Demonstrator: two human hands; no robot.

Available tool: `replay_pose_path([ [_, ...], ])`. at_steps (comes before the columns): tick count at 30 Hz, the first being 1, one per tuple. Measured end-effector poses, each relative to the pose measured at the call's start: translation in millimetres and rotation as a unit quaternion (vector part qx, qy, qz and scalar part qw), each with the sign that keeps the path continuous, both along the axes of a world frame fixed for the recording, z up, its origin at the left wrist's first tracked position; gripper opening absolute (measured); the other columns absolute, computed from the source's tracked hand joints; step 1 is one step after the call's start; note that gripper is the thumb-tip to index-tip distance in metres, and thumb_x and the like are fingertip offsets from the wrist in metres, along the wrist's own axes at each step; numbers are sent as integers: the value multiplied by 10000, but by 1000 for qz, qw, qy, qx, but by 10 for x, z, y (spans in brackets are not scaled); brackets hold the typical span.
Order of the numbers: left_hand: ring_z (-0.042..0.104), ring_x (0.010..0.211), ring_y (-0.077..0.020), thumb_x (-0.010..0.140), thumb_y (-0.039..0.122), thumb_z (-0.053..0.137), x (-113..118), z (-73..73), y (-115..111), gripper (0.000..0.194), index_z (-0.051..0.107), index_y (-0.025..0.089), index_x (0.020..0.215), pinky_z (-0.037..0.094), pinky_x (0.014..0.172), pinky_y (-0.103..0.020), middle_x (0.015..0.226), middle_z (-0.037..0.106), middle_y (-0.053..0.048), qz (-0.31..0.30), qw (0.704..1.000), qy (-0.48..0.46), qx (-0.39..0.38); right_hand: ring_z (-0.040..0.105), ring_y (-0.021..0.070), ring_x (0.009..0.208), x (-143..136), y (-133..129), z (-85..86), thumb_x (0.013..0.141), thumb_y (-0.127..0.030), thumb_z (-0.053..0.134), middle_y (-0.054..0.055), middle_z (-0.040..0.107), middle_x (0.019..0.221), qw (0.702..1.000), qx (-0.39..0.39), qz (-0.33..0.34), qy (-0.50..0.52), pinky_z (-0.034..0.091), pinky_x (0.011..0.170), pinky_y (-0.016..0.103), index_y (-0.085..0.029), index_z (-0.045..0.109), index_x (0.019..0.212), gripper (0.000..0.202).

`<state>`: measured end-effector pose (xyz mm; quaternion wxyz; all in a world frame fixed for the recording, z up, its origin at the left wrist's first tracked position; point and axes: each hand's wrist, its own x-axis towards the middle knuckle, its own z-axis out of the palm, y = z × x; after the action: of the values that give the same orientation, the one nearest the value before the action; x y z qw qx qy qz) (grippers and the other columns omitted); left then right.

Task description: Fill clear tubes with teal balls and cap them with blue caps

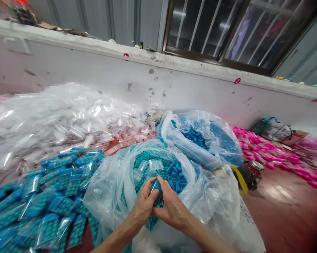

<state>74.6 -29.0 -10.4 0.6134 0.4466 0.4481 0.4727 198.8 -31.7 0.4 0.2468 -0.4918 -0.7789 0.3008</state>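
Both hands meet over an open plastic bag (pixel 100 186) of small teal balls (pixel 145 156). My left hand (pixel 144 200) and my right hand (pixel 172 203) are closed around a small clear container with a blue cap (pixel 155 186), their fingers hiding much of it. How full it is, I cannot tell. Several clear empty containers (pixel 155 164) lie on the balls just beyond my fingertips. Loose blue caps (pixel 176 177) are heaped at the right side of the same bag.
Capped containers of teal balls (pixel 66 203) pile up at left, before a large heap of clear containers (pixel 60 116). A second bag (pixel 226 140) holds blue pieces (pixel 193 137). Pink items (pixel 276 151) and a glass jar (pixel 255 167) stand right. A wall (pixel 195 88) closes the back.
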Motion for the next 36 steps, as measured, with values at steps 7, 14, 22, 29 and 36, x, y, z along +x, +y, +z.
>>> replay_pose_path([
  [7, 471, 539, -109, 749, 345, 506, 95, -52, -14, 279, 495, 182, 975, 364, 536, -213, 594, 496, 49, 22, 999, 27, -4, 512, 321, 1020, -124, -62, -172, 608, -258, 643, 174, 490, 1091, 991, 121, -60, -18, 460, 806, 456, -120, 332, 1249, 726],
  [14, 540, 615, -153, 778, 278, 443, -171, 102, -19, 253, 538, 209, 1003, 415, 619, -251, 677, 582, 13, 57, 960, 255, 102, 571, 213, 888, -37, 34, -70, 644, -253, 666, 157, 417, 1255, 998, -24, 56, 2, 483, 759, 341, -177, 139, 1383, 911],
  [22, 586, 764, -229, 829, 341, 382, -1492, 612, -137, 460, 419, 215, 1271, 447, 644, -305, 961, 640, -83, 301, 577, 754, 91, 598, 188, 856, 71, 111, 70, 842, -262, 473, 38, 663, 867, 982, 7, 75, -176, 413, 728, 260, -209, 625, 920, 179],
  [29, 585, 788, -204, 865, 234, 324, -1174, 380, -212, 327, 630, 196, 975, 447, 703, -296, 845, 644, -77, 207, 614, 719, 252, 573, 175, 759, -236, 14, -59, 795, -117, 476, 39, 617, 884, 937, 101, 83, -325, 396, 577, 241, -204, 570, 884, 156],
  [36, 598, 852, -186, 822, 144, 389, -376, -83, -16, 417, 453, 219, 1227, 459, 690, -277, 1016, 598, -81, -23, 728, 667, 154, 520, 195, 859, -318, 411, -215, 874, -123, 364, 94, 531, 1097, 927, 182, 65, -322, 428, 659, 302, -227, 503, 1095, 282],
])
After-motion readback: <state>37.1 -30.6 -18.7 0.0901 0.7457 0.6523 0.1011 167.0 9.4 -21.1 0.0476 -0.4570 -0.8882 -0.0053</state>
